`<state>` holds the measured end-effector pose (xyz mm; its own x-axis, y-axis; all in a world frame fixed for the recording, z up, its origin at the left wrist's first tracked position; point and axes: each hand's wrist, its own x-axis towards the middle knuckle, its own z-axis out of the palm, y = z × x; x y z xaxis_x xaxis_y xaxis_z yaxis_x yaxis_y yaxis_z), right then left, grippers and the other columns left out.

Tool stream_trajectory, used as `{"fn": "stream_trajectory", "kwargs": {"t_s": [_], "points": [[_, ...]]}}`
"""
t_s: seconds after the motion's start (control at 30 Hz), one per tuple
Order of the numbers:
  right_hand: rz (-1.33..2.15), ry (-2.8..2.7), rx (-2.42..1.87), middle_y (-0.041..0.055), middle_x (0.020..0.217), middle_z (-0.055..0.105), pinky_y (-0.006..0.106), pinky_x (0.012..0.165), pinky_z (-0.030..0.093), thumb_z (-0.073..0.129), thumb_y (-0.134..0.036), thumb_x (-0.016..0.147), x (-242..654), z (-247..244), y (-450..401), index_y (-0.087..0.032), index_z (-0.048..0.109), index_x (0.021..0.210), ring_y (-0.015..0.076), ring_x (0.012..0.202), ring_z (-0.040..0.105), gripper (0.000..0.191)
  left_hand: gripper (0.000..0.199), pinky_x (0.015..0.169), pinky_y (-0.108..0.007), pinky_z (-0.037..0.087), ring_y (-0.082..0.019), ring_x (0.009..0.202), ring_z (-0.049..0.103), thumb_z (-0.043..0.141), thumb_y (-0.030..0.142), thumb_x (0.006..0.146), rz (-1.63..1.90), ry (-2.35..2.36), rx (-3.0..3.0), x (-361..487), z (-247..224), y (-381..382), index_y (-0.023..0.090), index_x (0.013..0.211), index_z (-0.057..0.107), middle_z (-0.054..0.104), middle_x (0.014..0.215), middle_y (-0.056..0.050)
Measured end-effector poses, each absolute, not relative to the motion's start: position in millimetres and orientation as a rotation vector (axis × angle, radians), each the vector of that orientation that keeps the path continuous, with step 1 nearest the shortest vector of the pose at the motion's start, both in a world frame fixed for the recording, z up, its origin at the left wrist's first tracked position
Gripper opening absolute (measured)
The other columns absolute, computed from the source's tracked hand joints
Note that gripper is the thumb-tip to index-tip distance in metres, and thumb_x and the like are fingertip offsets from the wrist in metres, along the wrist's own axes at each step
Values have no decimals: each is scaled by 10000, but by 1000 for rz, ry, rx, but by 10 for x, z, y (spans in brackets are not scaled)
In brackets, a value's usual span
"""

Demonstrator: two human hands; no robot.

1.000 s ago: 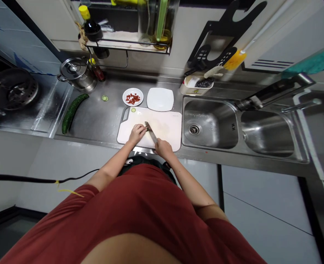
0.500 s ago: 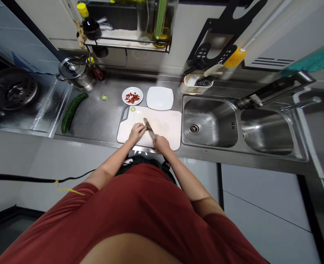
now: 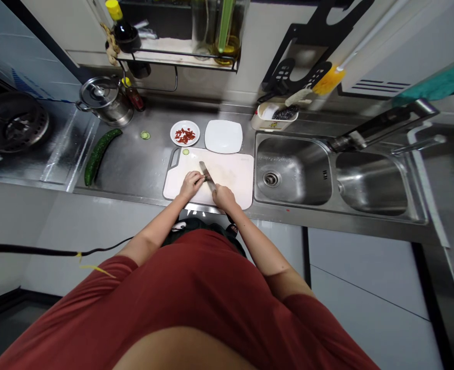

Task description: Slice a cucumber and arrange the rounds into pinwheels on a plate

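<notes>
In my right hand (image 3: 223, 198) is the handle of a kitchen knife (image 3: 204, 169), its blade slanting up and left over the white cutting board (image 3: 234, 174). My left hand (image 3: 191, 185) is closed, fingertips against a small dark green piece (image 3: 205, 178) beside the blade. It looks like cucumber, mostly hidden by the fingers and knife. One cucumber slice (image 3: 185, 152) lies near the board's top left corner. Farther left, a few more slices (image 3: 145, 135) rest on the steel counter, and a whole cucumber (image 3: 100, 154) lies beyond them.
Behind the board stand a small plate of chopped red pieces (image 3: 185, 135) and a white square plate (image 3: 223, 136). A lidded pot (image 3: 107, 103) and a sauce bottle (image 3: 135, 97) are back left. The double sink (image 3: 294, 169) borders the right, with a faucet (image 3: 384, 126) above.
The knife has shifted very slightly left and its blade tip sits a little higher. Both hands stay in nearly the same place, and the whole view has drifted a little.
</notes>
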<state>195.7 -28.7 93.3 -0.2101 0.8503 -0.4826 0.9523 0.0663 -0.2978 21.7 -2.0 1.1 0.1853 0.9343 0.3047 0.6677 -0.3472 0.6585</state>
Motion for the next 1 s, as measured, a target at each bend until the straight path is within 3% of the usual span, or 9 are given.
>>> {"fn": "stream_trajectory", "kwargs": {"t_s": [1.0], "points": [[-865,2125,1851,159,1087,658,304,837,446,380,-196,949,1925,892,-313,-124,570,1113,248,1016,622,261,217,853,-369,460,-193,932,552,488,344,930,1052,1474,2113,227,0,-12,203,906,651,636,933,-67]]}}
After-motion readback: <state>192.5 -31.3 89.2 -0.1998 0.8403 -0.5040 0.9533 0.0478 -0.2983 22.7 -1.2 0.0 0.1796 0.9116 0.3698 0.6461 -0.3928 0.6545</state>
